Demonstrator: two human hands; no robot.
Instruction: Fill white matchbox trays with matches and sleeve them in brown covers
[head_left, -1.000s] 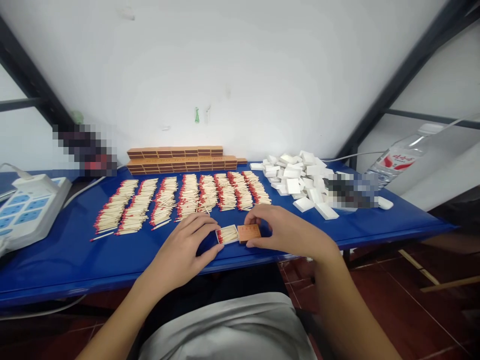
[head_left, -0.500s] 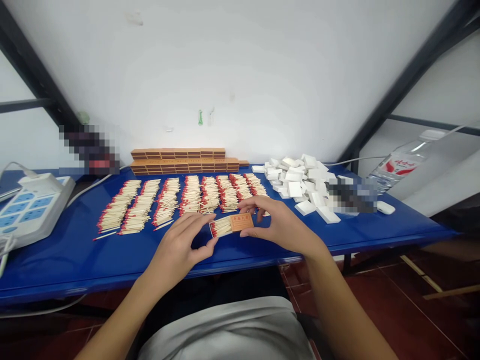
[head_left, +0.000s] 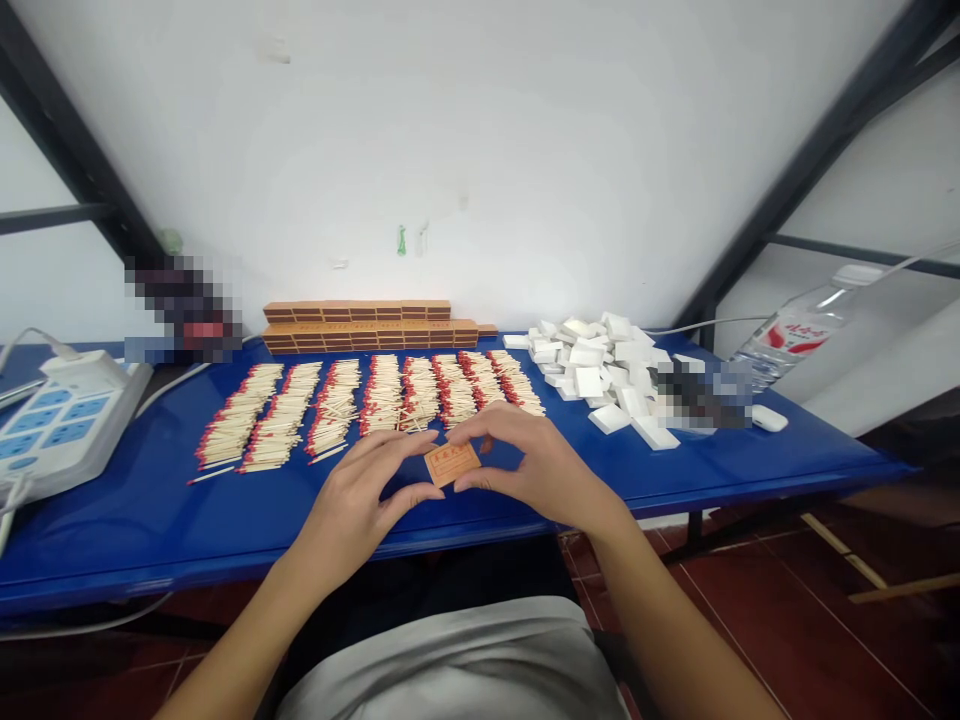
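Observation:
An orange matchbox (head_left: 452, 464) with red print is held over the front of the blue table (head_left: 187, 530). No matches show from it. My left hand (head_left: 367, 490) pinches its left end between thumb and fingers. On the right end, my right hand (head_left: 529, 460) closes thumb and fingers in the same way. Behind the hands lie several rows of red-tipped matches (head_left: 382, 395). Brown matchboxes (head_left: 367, 335) are stacked in long rows against the wall. A heap of small white trays (head_left: 589, 380) lies to the right.
A white power strip (head_left: 64, 415) with cables sits at the far left. On the right are a clear water bottle (head_left: 795, 335) and a small white case (head_left: 769, 418). Dark metal posts (head_left: 795, 180) rise at both sides.
The tray of matches that stuck out at the left has slid inside the matchbox sleeve. My right hand has moved left, closer to my left hand, and the box is now tilted.

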